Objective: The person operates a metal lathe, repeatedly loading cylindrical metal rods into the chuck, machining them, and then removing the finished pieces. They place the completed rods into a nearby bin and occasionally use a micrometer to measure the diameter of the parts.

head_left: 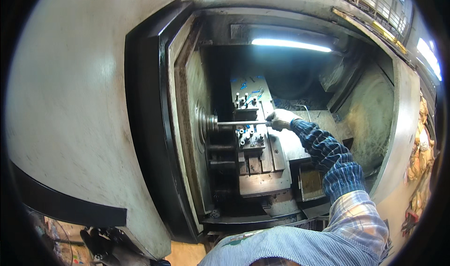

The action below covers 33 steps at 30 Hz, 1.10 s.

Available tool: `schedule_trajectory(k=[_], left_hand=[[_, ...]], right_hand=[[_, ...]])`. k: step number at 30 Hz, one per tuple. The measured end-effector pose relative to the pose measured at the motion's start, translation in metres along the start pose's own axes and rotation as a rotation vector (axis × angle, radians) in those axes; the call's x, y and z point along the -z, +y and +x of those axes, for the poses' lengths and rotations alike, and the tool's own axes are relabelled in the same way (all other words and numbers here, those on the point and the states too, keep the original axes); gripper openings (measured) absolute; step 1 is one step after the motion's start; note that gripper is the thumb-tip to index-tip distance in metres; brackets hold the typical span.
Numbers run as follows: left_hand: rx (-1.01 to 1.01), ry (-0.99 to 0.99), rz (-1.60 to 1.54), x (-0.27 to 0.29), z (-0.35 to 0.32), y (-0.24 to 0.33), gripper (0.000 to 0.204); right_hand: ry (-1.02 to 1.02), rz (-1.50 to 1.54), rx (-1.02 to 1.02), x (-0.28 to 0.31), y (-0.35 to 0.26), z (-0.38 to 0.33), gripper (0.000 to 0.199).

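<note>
A long, slim metal rod (241, 123) runs level from the round chuck (211, 122) of a lathe-like machine toward the right. My right hand (282, 120), in a pale work glove, is closed round the rod's right end, beside a short dark part. The hand hides how that end looks. Below and behind the rod, the tool slide (265, 184) carries two tool blocks with several upright bolts (251, 137). My left hand does not show.
Blue and dark shavings (253, 92) lie on the slide's far part. A lit tube lamp (290, 45) crosses the back wall. The chamber's pale right wall (372, 111) and the thick black door edge (145, 125) stand either side. A thin bent pipe (307, 110) rises behind my wrist.
</note>
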<state>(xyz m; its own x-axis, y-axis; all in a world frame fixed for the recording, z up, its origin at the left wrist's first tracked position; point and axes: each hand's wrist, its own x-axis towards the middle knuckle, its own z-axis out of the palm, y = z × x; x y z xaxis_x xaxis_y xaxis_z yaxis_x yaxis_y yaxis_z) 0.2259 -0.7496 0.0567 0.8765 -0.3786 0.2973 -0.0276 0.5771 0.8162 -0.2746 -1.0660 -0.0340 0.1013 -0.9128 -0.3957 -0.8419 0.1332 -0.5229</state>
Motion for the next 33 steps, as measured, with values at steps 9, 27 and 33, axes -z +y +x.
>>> schedule_trajectory(k=[9, 27, 33], left_hand=[[-0.123, -0.062, 0.073, -0.027, -0.005, 0.008, 0.062], [-0.668, -0.032, 0.722, 0.025, 0.011, -0.015, 0.053], [-0.829, -0.226, 0.802, 0.062, 0.004, -0.042, 0.03]], right_hand=[[-0.026, -0.302, 0.25, -0.049, -0.098, 0.054, 0.051], [0.359, -0.477, 0.098, -0.091, -0.145, 0.032, 0.064], [0.476, -0.464, 0.17, -0.079, -0.153, -0.043, 0.085]])
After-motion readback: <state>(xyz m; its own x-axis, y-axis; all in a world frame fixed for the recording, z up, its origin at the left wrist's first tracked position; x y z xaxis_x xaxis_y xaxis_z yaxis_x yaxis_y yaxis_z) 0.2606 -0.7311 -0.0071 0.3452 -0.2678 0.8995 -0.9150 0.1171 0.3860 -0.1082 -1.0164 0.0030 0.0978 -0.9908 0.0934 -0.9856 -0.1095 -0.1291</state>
